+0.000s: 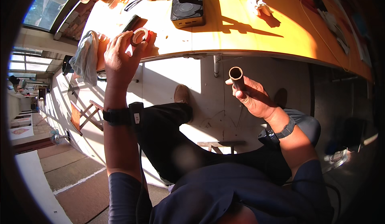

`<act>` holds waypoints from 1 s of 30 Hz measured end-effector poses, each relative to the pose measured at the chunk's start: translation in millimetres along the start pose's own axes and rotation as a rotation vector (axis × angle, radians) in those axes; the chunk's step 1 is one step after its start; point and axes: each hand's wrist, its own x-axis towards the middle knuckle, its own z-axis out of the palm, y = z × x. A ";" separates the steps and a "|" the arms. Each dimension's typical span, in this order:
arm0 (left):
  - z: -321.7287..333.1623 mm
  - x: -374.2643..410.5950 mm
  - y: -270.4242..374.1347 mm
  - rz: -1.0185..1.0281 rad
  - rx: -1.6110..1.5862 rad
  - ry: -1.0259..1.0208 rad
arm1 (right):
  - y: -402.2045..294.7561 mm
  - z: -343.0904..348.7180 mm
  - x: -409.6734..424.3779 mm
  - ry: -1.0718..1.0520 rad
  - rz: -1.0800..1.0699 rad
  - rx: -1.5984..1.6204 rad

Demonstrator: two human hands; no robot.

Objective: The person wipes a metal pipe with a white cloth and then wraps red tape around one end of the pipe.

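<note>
My left hand (118, 54) is at the left end of the table's near edge, its fingers and thumb around a roll of tape (140, 35) with a pale inner ring. Just behind its fingertips lies a dark, long object (132, 23), and something red (152, 37) shows beside the roll. In front of the table, my right hand (255, 99) grips a short hollow tube (237, 79), dark outside with a lighter rim. The tube's open end faces up toward me, and its lower part is hidden by my fingers.
On the yellow table (216, 40) stand a black box-shaped device (187, 9) and a crumpled white tissue (258, 4). A grey cloth (87, 57) hangs over the left corner. A thin cable (318, 40) crosses the right side. A folding stool (87, 115) and a fan (57, 136) stand at left.
</note>
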 end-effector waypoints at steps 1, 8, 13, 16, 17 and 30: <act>0.4 -0.6 -0.4 -0.007 -0.011 -0.002 | 0.7 -0.5 0.8 0.003 -0.019 -0.017; 1.1 2.3 1.0 -0.100 -0.071 0.043 | 2.1 2.6 -3.2 -0.019 0.003 0.004; 4.8 -0.6 -42.5 -0.186 0.055 0.083 | -0.6 6.6 -1.7 0.026 -0.033 0.057; 10.9 -12.7 -83.3 -0.231 0.073 -0.044 | 2.5 5.1 -1.9 0.039 -0.031 0.114; 9.7 -14.5 -85.3 -0.228 0.059 -0.064 | 2.8 5.6 -1.7 0.057 -0.039 0.126; -82.5 -32.2 18.8 -0.246 -1.093 0.232 | -13.6 -2.7 -2.8 0.133 -0.002 0.148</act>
